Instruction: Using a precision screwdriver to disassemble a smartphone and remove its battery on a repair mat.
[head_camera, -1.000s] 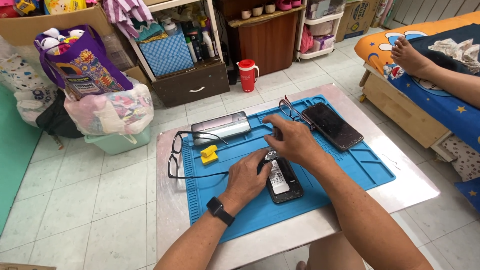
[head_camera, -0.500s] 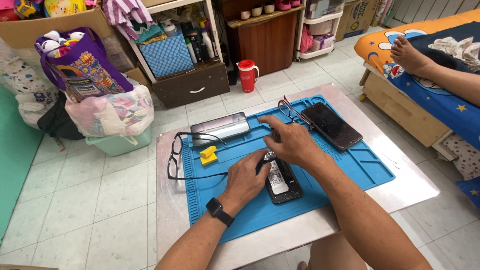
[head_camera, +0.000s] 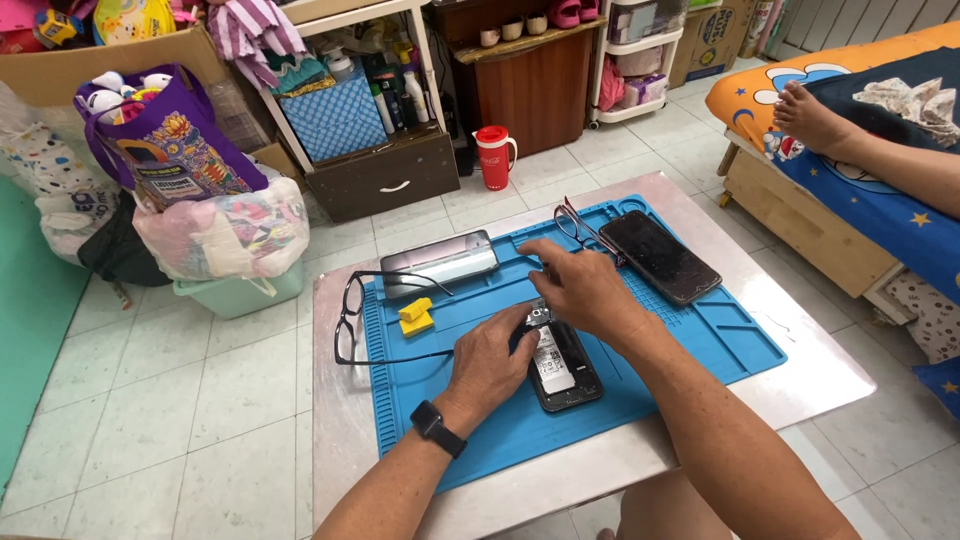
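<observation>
Head view looks down on my small steel-topped table (head_camera: 800, 385), where the blue silicone work mat (head_camera: 700, 350) covers most of the top so small parts do not slide off. My left hand (head_camera: 490, 360) lies flat on the mat with its fingers curled against the left side of the opened black phone with its white-labelled battery showing (head_camera: 562, 368), pinning it near the mat's front edge. My right hand (head_camera: 585, 290) arches over the phone's top end, fingers bent and partly spread; I cannot tell what the tips pinch. The intact black smartphone (head_camera: 660, 256) and thin-rimmed spectacles (head_camera: 580, 230) sit toward the mat's far right corner, out of my way; the silver rectangular case (head_camera: 440, 264), yellow plastic tool (head_camera: 416, 316) and black-framed glasses (head_camera: 352, 320) wait along the left side. Against the earlier frames, my right hand has shifted slightly off the phone toward the far edge, uncovering more battery.
</observation>
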